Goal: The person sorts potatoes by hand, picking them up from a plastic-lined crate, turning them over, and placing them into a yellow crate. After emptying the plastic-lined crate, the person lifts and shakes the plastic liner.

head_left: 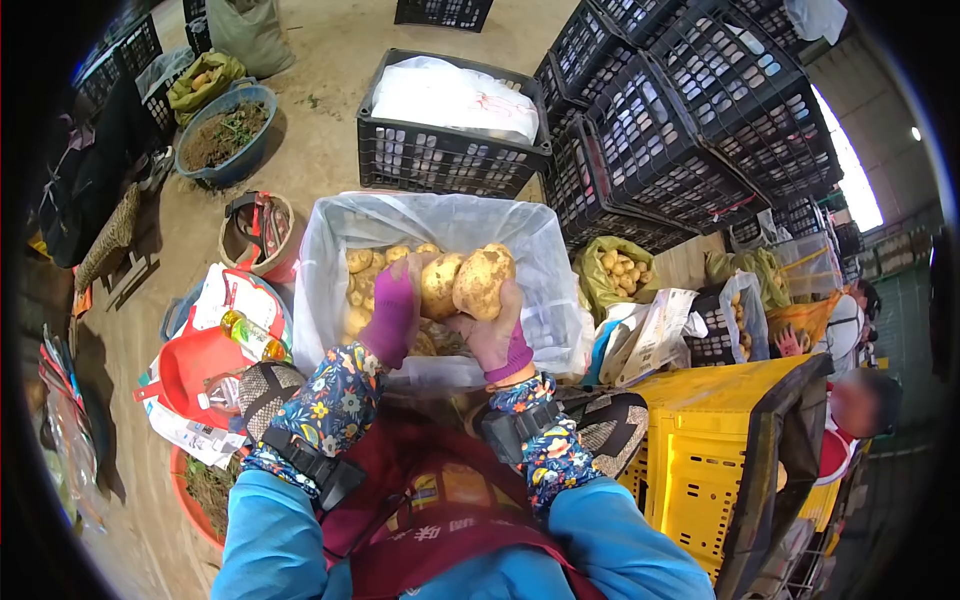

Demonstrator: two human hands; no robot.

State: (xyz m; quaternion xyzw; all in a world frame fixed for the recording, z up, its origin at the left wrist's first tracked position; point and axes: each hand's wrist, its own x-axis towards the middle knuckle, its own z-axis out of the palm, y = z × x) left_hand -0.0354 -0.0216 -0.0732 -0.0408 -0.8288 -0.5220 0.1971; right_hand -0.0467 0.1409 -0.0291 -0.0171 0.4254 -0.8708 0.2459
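Note:
Above a crate lined with clear plastic point(335, 225), both my hands wear purple-pink gloves. My left hand point(394, 305) is closed on a soil-specked potato point(438, 287). My right hand point(494, 338) grips a larger potato point(484, 281), its fingers at the lower side. The two potatoes are side by side and seem to touch. Beneath them, several more potatoes point(359, 262) lie in the left part of the lined crate; my hands hide some of the contents.
Ahead stands a black crate point(440, 150) with a white bag on it. Stacked black crates point(690, 120) rise at the right. A yellow crate point(690, 440) is close on my right, a red scoop point(190, 375) on my left. Another person point(850, 420) is at the far right.

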